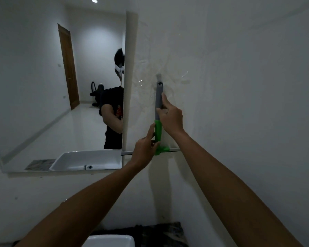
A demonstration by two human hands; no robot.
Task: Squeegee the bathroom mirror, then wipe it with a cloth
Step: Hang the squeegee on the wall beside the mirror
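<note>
Both hands held the squeegee [158,111] upright against the mirror [168,50]: the right hand [171,118] gripped its grey handle, the left hand [144,148] closed on the green part below.

A white sink [111,241] sits below on a dark mottled counter [168,232] against the white wall [248,68].

One view only, head-worn, wide-angle. Looks forward and slightly down at a white wall [239,86] at arm's reach. Mirror [43,86] fills upper left; sink rim [109,240] at bottom edge. Both forearms enter from below.
</note>
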